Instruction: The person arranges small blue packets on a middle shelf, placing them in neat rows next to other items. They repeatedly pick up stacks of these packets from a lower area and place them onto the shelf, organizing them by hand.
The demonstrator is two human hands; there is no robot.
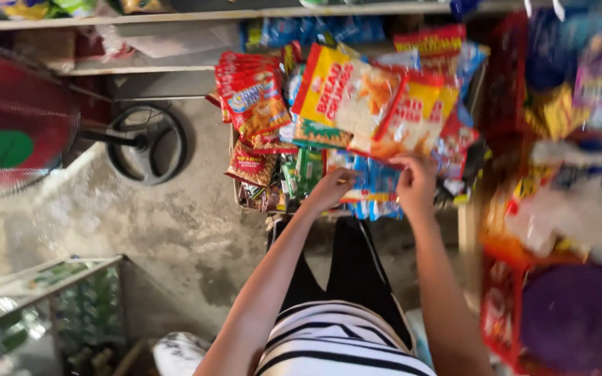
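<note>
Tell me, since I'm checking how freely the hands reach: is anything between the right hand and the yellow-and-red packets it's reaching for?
Nothing visible. The right hand already touches the lower edge of the yellow-and-red packets. The left hand sits beside it on the blue packets.

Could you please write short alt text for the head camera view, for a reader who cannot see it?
Seen from above, a person's left hand and right hand reach into a heap of colourful snack packets, the right hand pinching the lower edge of a yellow and red packet. A red fan stands on the concrete floor to the left.
</note>
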